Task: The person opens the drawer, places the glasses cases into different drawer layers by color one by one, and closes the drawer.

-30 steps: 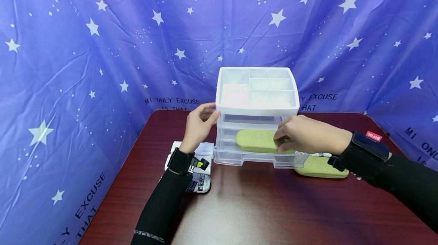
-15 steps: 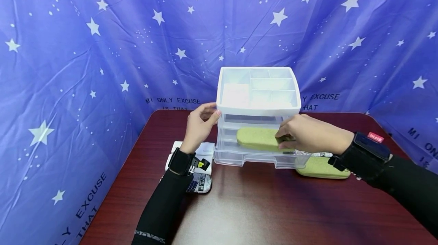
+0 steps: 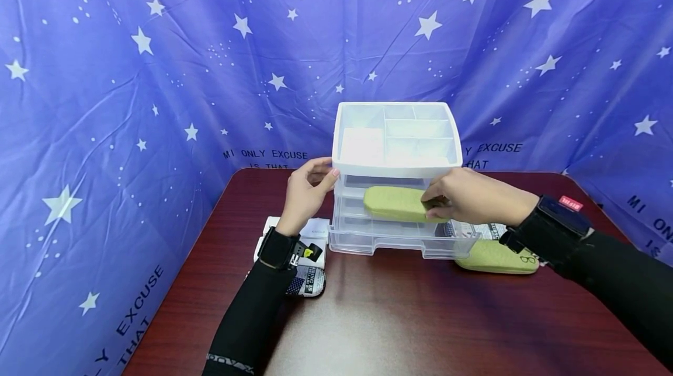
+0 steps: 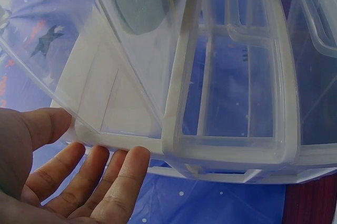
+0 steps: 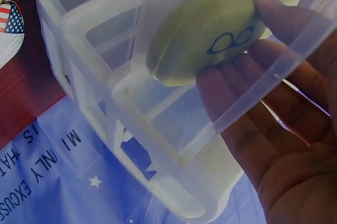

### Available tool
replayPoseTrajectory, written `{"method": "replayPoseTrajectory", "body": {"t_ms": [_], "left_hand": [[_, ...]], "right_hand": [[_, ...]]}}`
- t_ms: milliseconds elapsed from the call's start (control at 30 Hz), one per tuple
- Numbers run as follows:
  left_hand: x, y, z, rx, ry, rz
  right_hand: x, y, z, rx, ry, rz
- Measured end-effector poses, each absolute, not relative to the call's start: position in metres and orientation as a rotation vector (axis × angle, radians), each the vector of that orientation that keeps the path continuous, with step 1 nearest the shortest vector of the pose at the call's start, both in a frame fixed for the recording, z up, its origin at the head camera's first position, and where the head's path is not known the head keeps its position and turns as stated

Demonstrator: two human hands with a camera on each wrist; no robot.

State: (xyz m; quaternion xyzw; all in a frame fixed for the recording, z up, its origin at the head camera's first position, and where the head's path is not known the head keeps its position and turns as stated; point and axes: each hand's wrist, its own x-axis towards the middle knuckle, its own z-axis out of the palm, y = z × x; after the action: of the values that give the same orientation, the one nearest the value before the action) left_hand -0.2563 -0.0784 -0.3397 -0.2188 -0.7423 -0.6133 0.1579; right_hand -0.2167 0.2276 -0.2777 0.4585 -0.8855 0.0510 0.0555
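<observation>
In the head view, a white storage unit (image 3: 397, 172) with clear drawers stands on the table. One clear drawer (image 3: 396, 245) is pulled out towards me. My right hand (image 3: 465, 194) pinches the right end of a yellow-green glasses case (image 3: 394, 203) above this drawer. A printed pair of glasses shows on the case (image 5: 230, 42) in the right wrist view, with the thumb on one side and fingers on the other. My left hand (image 3: 310, 192) rests at the unit's left front edge; the left wrist view shows its fingers (image 4: 124, 187) fairly straight against the frame.
Another yellow-green glasses case (image 3: 496, 257) lies right of the unit, beside a newsprint-patterned item (image 3: 491, 230). Left of it are white items (image 3: 315, 230) and a patterned pouch (image 3: 307, 281), partly behind my left wrist. A star-patterned curtain (image 3: 294, 49) hangs behind the table (image 3: 368, 317).
My right hand has raised the glasses case a little, from down in the pulled-out drawer to higher above its front. The left hand stays at the unit's edge.
</observation>
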Motion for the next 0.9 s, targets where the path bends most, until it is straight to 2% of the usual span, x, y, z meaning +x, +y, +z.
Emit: {"method": "replayPoseTrajectory", "body": {"t_ms": [900], "left_hand": [[-0.256, -0.078, -0.339, -0.62, -2.131, -1.729]], "right_hand": [[-0.23, 0.231, -0.279, 1.353, -2.696, 0.244]]}}
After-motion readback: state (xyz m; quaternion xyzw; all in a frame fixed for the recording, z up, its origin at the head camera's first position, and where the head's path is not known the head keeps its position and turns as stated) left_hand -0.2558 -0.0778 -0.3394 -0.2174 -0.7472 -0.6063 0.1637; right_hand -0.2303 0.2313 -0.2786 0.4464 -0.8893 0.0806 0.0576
